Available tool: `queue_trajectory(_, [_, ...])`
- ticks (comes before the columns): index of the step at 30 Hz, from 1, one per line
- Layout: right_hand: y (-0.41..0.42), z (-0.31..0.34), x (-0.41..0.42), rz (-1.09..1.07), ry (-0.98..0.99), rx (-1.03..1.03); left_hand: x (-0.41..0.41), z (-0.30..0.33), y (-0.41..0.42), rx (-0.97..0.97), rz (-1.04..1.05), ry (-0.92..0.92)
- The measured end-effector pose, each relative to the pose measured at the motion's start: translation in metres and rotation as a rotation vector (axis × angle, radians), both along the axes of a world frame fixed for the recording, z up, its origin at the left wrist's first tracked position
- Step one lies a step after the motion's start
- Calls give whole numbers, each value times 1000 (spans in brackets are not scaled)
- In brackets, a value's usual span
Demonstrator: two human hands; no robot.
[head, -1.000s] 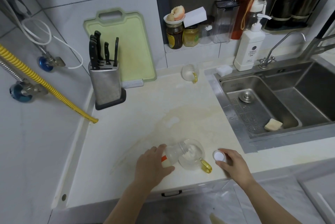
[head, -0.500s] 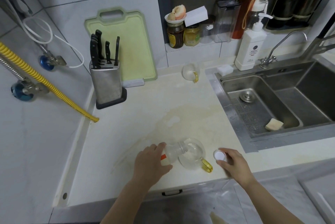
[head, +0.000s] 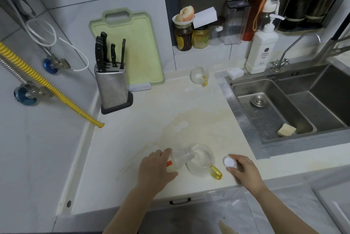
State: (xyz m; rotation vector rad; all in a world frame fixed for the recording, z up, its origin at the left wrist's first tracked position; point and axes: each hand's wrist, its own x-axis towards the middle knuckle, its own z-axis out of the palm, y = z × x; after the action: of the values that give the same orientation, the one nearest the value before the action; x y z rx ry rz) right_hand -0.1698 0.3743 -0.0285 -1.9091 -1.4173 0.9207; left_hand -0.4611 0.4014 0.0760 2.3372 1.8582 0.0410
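My left hand (head: 154,169) grips a clear plastic bottle (head: 180,159) with an orange label, tipped to the right so its mouth lies over a clear glass cup (head: 201,159) with a yellow handle. The cup stands on the cream counter (head: 151,129) near its front edge. Just right of the cup, my right hand (head: 244,169) pinches a white bottle cap (head: 229,162). A second clear cup (head: 198,76) with a yellow handle stands at the back of the counter.
A knife block (head: 111,85) and a green cutting board (head: 132,48) stand at the back left. A steel sink (head: 284,104) with a sponge (head: 287,129) is on the right. Jars, bottles and a white soap dispenser (head: 262,51) line the back ledge.
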Motion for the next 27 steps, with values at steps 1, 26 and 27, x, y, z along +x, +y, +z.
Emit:
queue_trajectory(1, [0, 0, 0, 0, 0, -1, 0, 0, 0, 1, -1, 2])
queue_trajectory(26, [-1, 5, -2, -19, -9, -57, 2, 3, 3, -4, -17, 27])
queue_trajectory(27, [-1, 5, -2, -20, -11, -57, 2, 3, 2, -11, -18, 24])
